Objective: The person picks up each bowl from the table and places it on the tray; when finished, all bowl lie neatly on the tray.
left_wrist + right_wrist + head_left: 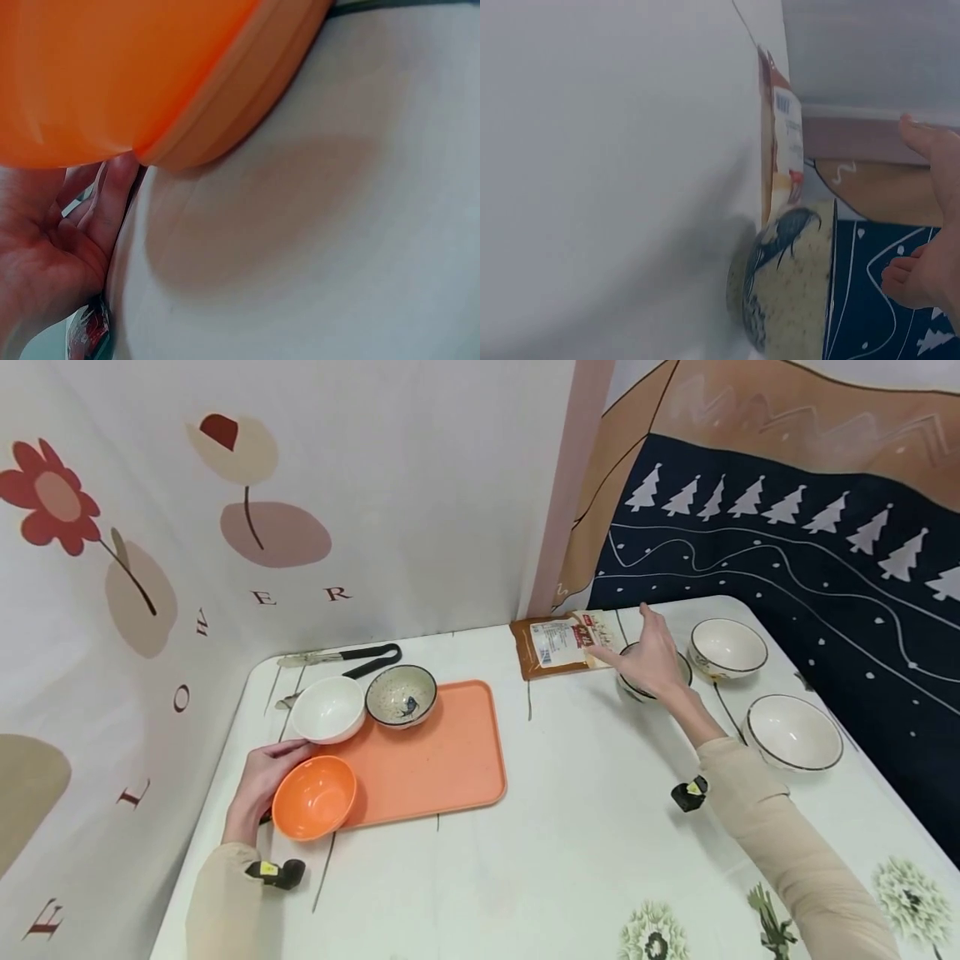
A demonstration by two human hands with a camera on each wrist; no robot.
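My left hand (262, 781) lies beside an orange bowl (315, 797), its fingertips close to the base of a white bowl (327, 710). Both bowls stand along the left side of an orange tray (457, 760). In the left wrist view, the orange bowl (112, 82) partly hides the fingers of the left hand (60, 240). At the right, my right hand (651, 660) is spread over a speckled bowl (637, 692), covering much of it. The right wrist view has that hand (934, 232) above the rim of the blue-patterned bowl (791, 285), thumb and fingers apart.
Another speckled bowl (401, 696) stands at the tray's back edge. Black-handled tongs (371, 653) lie behind it. A brown food packet (558, 643) lies near the wall, left of my right hand. Two cream bowls, one farther back (727, 647) and one nearer (795, 732), stand near the right table edge.
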